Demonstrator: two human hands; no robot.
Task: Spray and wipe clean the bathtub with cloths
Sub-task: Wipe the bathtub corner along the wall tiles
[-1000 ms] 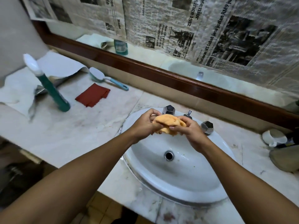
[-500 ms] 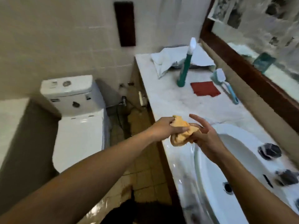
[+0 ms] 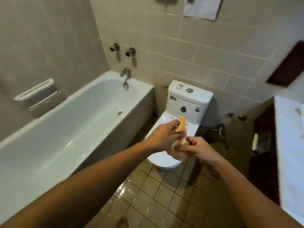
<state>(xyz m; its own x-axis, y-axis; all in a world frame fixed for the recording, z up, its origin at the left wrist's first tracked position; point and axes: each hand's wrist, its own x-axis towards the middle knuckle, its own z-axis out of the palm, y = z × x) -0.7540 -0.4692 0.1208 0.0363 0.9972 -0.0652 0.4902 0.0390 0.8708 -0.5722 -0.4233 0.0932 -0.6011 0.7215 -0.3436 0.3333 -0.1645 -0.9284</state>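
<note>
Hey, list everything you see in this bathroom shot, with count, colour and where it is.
bathtub: one, white, left side along the wall
tub spout: one, metal, wall above the tub's far end
wall taps: two, metal, above the spout
toilet: one, white, centre, beside the tub
cloth: one, orange, mid-frame, before the toilet
countertop: one, white, right edge
floor tiles: many, brown, bottom
left grip: one, holds the cloth's upper part
right grip: one, pinches its lower part
</note>
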